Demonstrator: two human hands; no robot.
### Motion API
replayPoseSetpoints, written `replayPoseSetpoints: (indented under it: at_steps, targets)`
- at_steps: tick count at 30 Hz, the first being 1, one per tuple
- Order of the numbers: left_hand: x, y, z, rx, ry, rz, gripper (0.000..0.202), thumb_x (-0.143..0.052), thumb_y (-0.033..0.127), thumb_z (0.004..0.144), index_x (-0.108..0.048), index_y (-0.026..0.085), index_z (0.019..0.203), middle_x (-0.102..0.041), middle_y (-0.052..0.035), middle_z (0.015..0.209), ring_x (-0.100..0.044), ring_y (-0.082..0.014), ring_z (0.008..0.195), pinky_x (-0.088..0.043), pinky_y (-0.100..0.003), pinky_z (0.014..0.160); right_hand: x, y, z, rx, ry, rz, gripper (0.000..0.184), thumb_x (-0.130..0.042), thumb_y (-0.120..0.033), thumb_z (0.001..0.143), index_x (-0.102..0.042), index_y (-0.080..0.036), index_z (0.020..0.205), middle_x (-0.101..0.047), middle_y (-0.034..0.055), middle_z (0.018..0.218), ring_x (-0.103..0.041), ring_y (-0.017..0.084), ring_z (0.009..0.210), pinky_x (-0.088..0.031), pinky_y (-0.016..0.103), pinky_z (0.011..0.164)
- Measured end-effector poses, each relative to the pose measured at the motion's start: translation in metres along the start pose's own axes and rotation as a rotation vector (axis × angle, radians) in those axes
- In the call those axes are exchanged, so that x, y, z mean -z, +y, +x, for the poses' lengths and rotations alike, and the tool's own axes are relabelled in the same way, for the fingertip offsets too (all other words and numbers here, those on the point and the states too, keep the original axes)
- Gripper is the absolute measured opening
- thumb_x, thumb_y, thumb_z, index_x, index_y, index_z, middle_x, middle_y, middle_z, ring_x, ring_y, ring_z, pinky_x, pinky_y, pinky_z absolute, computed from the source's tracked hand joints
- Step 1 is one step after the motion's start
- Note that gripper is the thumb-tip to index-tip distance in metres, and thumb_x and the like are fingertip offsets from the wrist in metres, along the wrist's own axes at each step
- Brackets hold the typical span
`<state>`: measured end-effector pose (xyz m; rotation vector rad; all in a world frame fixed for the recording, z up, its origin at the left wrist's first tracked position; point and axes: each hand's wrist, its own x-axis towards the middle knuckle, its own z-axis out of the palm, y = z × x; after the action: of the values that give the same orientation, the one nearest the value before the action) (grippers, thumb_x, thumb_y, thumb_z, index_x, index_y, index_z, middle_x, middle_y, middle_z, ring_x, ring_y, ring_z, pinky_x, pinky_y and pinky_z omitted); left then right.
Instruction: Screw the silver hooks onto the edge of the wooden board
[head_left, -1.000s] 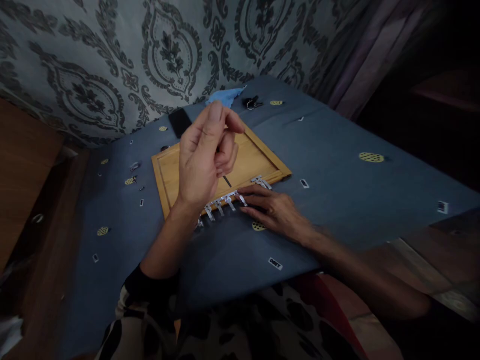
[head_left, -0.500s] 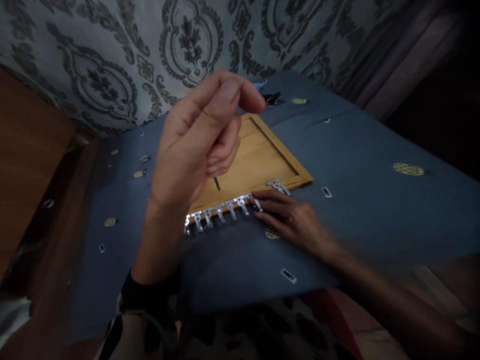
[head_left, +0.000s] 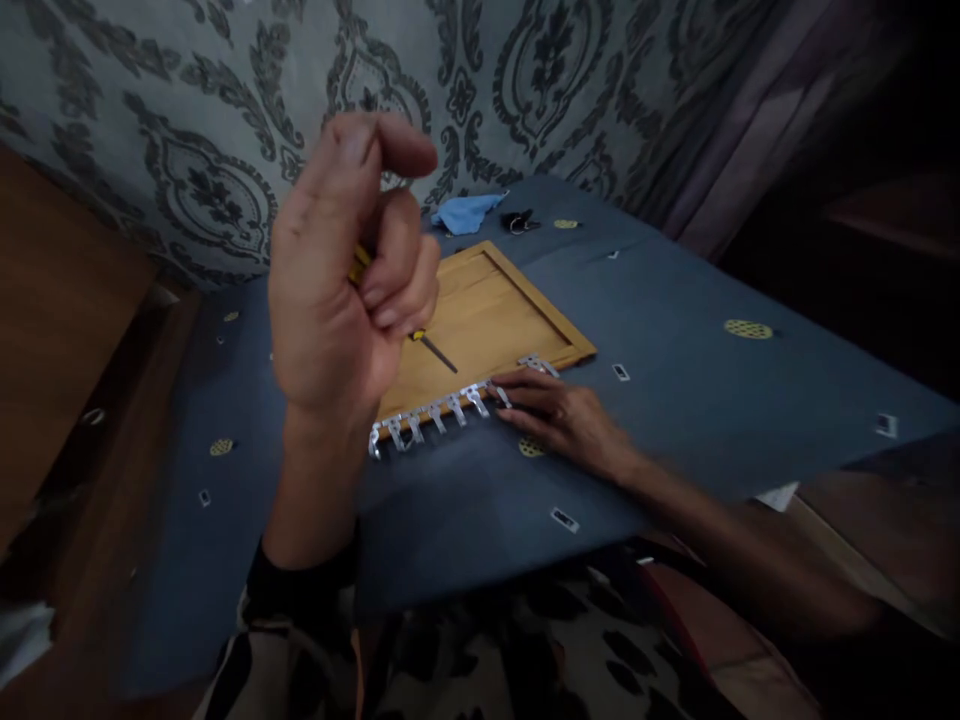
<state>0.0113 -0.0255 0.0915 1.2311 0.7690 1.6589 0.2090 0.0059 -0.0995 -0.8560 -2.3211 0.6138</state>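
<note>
My left hand (head_left: 345,230) is raised over the left side of a wooden framed board (head_left: 495,310), its fingers curled round a screwdriver (head_left: 436,352). Bits of the yellow handle show at the palm and below the fingers; the thin dark shaft slants down to the right above the board. Along the board's near edge runs a row of silvery metal hooks (head_left: 435,415). At the right end of that row, my right hand (head_left: 570,420) pinches one metal hook (head_left: 502,397) between thumb and fingers. Another metal piece (head_left: 536,362) lies by the board's near right corner.
The board lies on a table with a dark blue cloth (head_left: 660,400) printed with yellow pineapples. Behind it are a light blue cloth (head_left: 469,213) and a small black object with a ring (head_left: 517,222). A patterned curtain (head_left: 480,90) hangs at the back; a wooden panel (head_left: 67,300) stands left.
My left hand has shifted left, and more of the screwdriver shaft shows, now slanting further right. My right hand stays at the same hook. The whole view has turned slightly.
</note>
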Motion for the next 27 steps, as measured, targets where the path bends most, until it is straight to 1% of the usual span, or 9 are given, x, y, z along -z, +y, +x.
replayPoseSetpoints:
  at_steps: [2,4,8,11,15,18,21,25,27]
  targets:
    - [-0.006,-0.008,-0.008,-0.013,-0.003,0.007,0.036,-0.047,0.029,0.104,-0.058,0.020,0.071,-0.020,0.0077,0.048,-0.014,-0.0046,0.034,-0.018,-0.019,0.034,0.000,0.000,0.001,0.004,0.016,0.004,0.029,-0.054,-0.036,0.100,-0.076,-0.024,0.113,-0.071,0.0095,0.130,-0.071,0.026,0.114,-0.059,0.045,0.097]
    - [-0.008,-0.021,-0.010,-0.034,-0.022,-0.002,0.031,-0.054,0.032,0.102,-0.058,0.021,0.073,-0.021,0.0084,0.047,-0.014,-0.0038,0.034,-0.018,-0.019,0.034,-0.001,0.000,0.002,0.012,-0.007,0.003,0.028,-0.055,-0.035,0.099,-0.076,-0.024,0.115,-0.071,0.0095,0.131,-0.070,0.026,0.116,-0.059,0.046,0.098]
    - [-0.010,-0.050,-0.002,-0.053,-0.063,-0.067,0.034,-0.043,0.022,0.104,-0.058,0.020,0.073,-0.021,0.0089,0.045,-0.013,-0.0049,0.035,-0.013,-0.018,0.034,-0.001,0.001,0.003,0.020,-0.013,-0.024,0.028,-0.054,-0.034,0.100,-0.076,-0.022,0.113,-0.071,0.0101,0.131,-0.071,0.027,0.114,-0.059,0.046,0.096]
    - [-0.011,-0.069,0.005,-0.017,-0.102,-0.051,0.030,-0.047,0.023,0.104,-0.058,0.020,0.077,-0.025,0.0100,0.046,-0.017,-0.0044,0.035,-0.017,-0.016,0.035,-0.003,0.002,0.003,0.026,0.000,-0.041,0.028,-0.054,-0.035,0.100,-0.076,-0.024,0.115,-0.071,0.0094,0.131,-0.072,0.027,0.113,-0.061,0.045,0.093]
    - [-0.012,-0.090,0.009,0.090,-0.108,0.011,0.027,-0.052,0.030,0.103,-0.057,0.020,0.079,-0.029,0.0107,0.046,-0.019,-0.0036,0.034,-0.018,-0.016,0.034,-0.004,0.003,0.000,0.038,0.040,-0.066,0.028,-0.054,-0.033,0.100,-0.075,-0.025,0.117,-0.072,0.0085,0.129,-0.073,0.025,0.111,-0.062,0.040,0.092]
    - [-0.012,-0.100,0.012,0.149,-0.102,0.037,0.027,-0.056,0.035,0.101,-0.057,0.020,0.078,-0.030,0.0106,0.046,-0.021,-0.0034,0.034,-0.019,-0.016,0.034,-0.004,0.002,-0.001,0.038,0.036,-0.054,0.027,-0.054,-0.031,0.100,-0.075,-0.026,0.116,-0.073,0.0079,0.128,-0.074,0.023,0.108,-0.063,0.037,0.088]
    - [-0.011,-0.105,0.014,0.154,-0.091,0.047,0.028,-0.057,0.038,0.100,-0.057,0.020,0.079,-0.029,0.0106,0.047,-0.022,-0.0028,0.034,-0.021,-0.015,0.035,-0.003,0.001,-0.001,0.034,0.028,-0.046,0.026,-0.054,-0.031,0.100,-0.076,-0.025,0.114,-0.073,0.0080,0.127,-0.075,0.023,0.105,-0.064,0.036,0.086]
    - [-0.012,-0.109,0.013,0.123,-0.125,0.001,0.026,-0.049,0.027,0.104,-0.058,0.019,0.080,-0.030,0.0106,0.047,-0.022,-0.0030,0.035,-0.022,-0.014,0.035,-0.002,0.000,-0.001,0.029,0.029,-0.058,0.028,-0.052,-0.032,0.101,-0.075,-0.024,0.115,-0.073,0.0082,0.128,-0.076,0.023,0.103,-0.065,0.036,0.083]
    - [-0.012,-0.110,0.013,0.129,-0.129,-0.001,0.026,-0.049,0.027,0.104,-0.058,0.019,0.081,-0.030,0.0104,0.048,-0.022,-0.0029,0.035,-0.023,-0.014,0.036,-0.002,0.000,-0.002,0.025,0.028,-0.053,0.028,-0.052,-0.033,0.101,-0.075,-0.024,0.115,-0.072,0.0083,0.128,-0.076,0.024,0.103,-0.065,0.036,0.083]
